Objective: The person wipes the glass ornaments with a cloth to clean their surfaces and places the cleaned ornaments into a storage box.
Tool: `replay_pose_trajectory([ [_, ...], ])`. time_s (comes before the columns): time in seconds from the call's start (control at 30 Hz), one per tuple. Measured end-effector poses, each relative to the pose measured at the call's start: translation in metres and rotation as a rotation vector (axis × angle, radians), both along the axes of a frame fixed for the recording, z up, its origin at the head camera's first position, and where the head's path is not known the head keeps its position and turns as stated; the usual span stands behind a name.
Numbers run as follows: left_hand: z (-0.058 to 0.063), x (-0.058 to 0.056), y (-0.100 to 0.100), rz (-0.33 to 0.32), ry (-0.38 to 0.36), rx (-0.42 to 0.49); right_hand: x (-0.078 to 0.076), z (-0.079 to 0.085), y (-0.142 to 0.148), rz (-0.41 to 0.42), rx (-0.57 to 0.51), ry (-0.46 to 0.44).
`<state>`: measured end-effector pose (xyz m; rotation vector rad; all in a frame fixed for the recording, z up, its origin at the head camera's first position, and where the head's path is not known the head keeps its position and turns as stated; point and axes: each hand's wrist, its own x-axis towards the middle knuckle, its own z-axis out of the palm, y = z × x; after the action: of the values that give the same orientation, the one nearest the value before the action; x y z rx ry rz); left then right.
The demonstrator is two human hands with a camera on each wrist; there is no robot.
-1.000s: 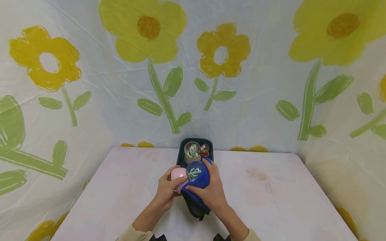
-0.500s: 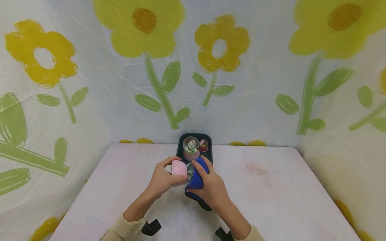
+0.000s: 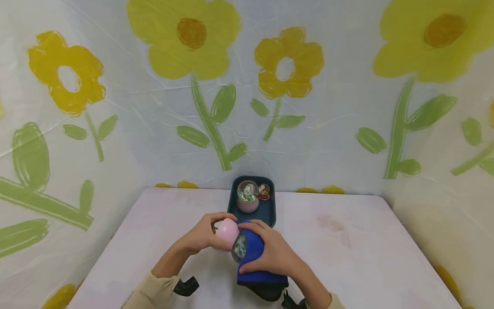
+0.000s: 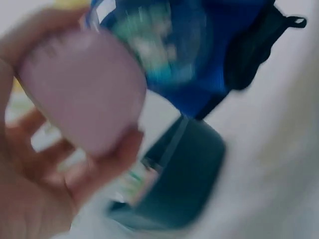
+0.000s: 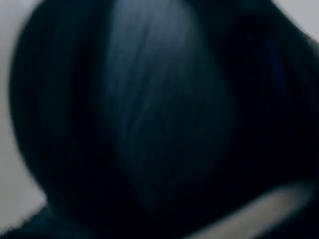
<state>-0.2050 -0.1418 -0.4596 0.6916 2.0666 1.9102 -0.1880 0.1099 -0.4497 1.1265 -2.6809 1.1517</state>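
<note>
In the head view, my left hand (image 3: 200,235) grips the pink base (image 3: 227,233) of a snow globe, which is tilted on its side. Its clear dome (image 3: 239,248) points right and rests in a blue-and-black cloth (image 3: 253,249). My right hand (image 3: 274,253) holds that cloth around the dome, fingers above and thumb below. Seen from the left wrist, the pink base (image 4: 87,92) lies between thumb and fingers, the dome blurred against the blue cloth (image 4: 212,30). Blurred dark fabric (image 5: 169,114) fills most of the right wrist view.
Just beyond the hands, a dark green tray (image 3: 267,212) stands at the table's back edge. It holds a larger pink-based snow globe (image 3: 248,197) and a small red-based one (image 3: 264,192). A flowered curtain (image 3: 328,141) rises behind the white table (image 3: 339,257).
The held snow globe has come back from over the tray, baring more of the tray. Its base has turned up and to the left; the cloth has shifted over the dome.
</note>
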Motion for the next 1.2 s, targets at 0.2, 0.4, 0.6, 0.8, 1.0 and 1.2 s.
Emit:
replay_pose_trajectory([
  [0.2,-0.039,-0.005,-0.001,-0.295,-0.159,0.431,0.006,-0.002,-0.002,0.138,-0.290,-0.338],
  [0.4,-0.053,-0.005,0.018,-0.220,-0.296,0.744,0.008,-0.002,-0.017,-0.123,-0.459,-0.214],
  [0.6,-0.044,-0.002,0.030,0.068,-0.386,0.721,0.004,-0.001,-0.024,-0.291,-0.456,-0.030],
  [0.8,-0.040,0.005,0.032,0.236,-0.356,0.565,0.001,-0.018,-0.021,-0.347,-0.351,0.120],
  [1.0,-0.031,0.014,0.036,0.400,-0.283,0.419,0.002,-0.019,-0.021,-0.398,-0.164,0.274],
  [1.2,-0.022,0.023,0.035,0.498,-0.172,0.186,0.003,-0.014,-0.019,-0.357,0.135,0.470],
])
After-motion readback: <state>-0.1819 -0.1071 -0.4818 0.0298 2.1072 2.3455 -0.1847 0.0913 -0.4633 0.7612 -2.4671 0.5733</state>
